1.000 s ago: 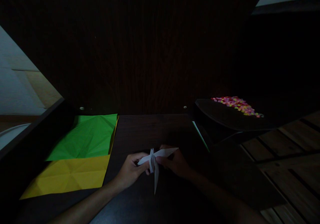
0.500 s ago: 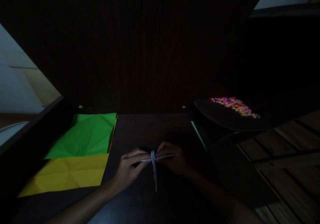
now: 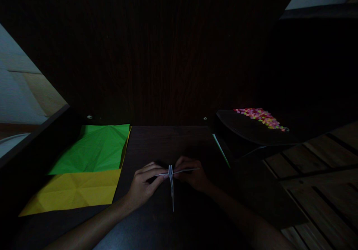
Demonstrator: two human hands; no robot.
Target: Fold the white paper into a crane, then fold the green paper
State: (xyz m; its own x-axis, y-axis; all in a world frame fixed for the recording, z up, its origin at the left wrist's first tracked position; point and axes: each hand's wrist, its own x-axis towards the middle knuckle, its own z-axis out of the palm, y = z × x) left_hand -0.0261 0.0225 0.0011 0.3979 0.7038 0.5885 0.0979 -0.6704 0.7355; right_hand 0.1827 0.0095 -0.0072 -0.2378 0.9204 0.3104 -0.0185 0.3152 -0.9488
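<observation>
A folded white paper piece with thin pointed flaps is held just above a dark wooden table. My left hand pinches its left flap between thumb and fingers. My right hand pinches its right flap. One narrow flap points down toward me between the two hands. The scene is very dim.
A creased green paper sheet lies on a yellow sheet at the table's left. At the right stands a dark tray with a heap of small coloured bits. A thin green-edged strip lies beside it. Wooden slats show at the right.
Both hands turned the white paper from showing its flat faces to edge-on and lowered it slightly toward the table. The view shifted a little.
</observation>
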